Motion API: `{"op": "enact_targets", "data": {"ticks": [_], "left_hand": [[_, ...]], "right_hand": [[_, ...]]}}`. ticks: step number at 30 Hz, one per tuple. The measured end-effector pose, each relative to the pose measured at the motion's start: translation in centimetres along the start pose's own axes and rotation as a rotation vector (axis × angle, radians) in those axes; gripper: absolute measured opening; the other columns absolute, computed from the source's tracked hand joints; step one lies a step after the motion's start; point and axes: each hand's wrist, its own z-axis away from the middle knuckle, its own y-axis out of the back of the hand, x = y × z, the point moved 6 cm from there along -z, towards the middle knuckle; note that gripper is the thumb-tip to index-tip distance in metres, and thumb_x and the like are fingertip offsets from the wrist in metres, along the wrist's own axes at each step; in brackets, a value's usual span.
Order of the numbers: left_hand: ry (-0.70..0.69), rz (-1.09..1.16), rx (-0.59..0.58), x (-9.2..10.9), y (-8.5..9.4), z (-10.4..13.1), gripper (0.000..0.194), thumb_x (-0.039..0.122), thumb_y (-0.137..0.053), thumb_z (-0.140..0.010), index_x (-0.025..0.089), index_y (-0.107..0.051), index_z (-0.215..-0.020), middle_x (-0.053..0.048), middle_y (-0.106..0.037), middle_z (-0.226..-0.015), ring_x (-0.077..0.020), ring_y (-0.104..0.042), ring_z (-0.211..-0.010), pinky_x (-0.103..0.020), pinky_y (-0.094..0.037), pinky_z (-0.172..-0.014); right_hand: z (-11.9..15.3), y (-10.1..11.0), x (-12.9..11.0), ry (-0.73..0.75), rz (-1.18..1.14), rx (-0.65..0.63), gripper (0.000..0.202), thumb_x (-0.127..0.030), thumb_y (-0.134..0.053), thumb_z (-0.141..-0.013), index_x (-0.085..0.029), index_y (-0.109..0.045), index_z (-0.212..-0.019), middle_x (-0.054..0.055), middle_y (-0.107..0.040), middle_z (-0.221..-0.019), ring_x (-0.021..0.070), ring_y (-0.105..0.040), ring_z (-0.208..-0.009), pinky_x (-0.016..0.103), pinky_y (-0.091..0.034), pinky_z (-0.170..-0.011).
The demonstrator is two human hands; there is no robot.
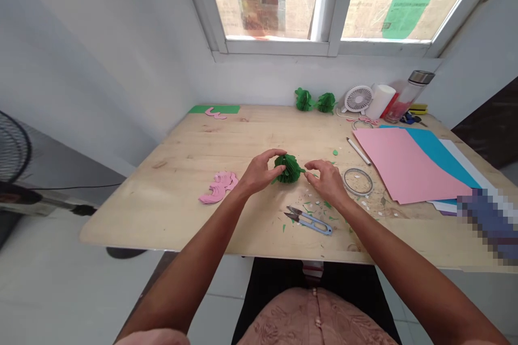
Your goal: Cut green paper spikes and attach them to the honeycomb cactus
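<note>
A green folded-paper figure [288,170] with fanned layers is held just above the middle of the table. My left hand [264,171] grips its left side, with fingers over the top and the thumb in front. On the other side, my right hand [326,180] pinches a small green tip sticking out to the right. Below the hands lie thread snips [311,221] with blue-grey handles, blades pointing left. Pink paper cut-outs [218,187] are piled to the left of my left forearm.
Two similar green paper figures [325,102] stand by the wall. A small white fan [358,99] and a glass bottle [408,96] are at the back right. Pink paper sheets [404,164], a white pen [358,151] and a tape ring [358,181] lie right, among paper scraps.
</note>
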Motion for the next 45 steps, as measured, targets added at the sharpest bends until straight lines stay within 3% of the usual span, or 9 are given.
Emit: {"op": "enact_targets", "data": {"ticks": [12, 45], "left_hand": [[-0.003, -0.050, -0.054, -0.8, -0.3, -0.3, 0.035, 0.032, -0.055, -0.077, 0.022, -0.061, -0.110, -0.004, -0.066, -0.116, -0.0219, -0.058, -0.111, -0.040, -0.041, -0.099], [-0.024, -0.060, -0.068, -0.4, -0.3, -0.3, 0.033, 0.030, -0.054, -0.077, 0.022, -0.060, -0.108, -0.004, -0.066, -0.115, -0.0213, -0.059, -0.108, -0.039, -0.043, -0.097]], "right_hand": [[-0.6, -1.2, -0.4, -0.009, 0.063, 0.012, 0.011, -0.020, -0.059, -0.080, -0.022, -0.067, -0.087, 0.005, -0.071, -0.096, 0.0259, -0.057, -0.097, 0.041, -0.036, -0.086], [-1.3, -1.4, -0.6, -0.004, 0.045, 0.017, 0.013, -0.019, -0.058, -0.079, -0.023, -0.068, -0.087, 0.005, -0.073, -0.095, 0.0252, -0.059, -0.098, 0.041, -0.038, -0.089]]}}
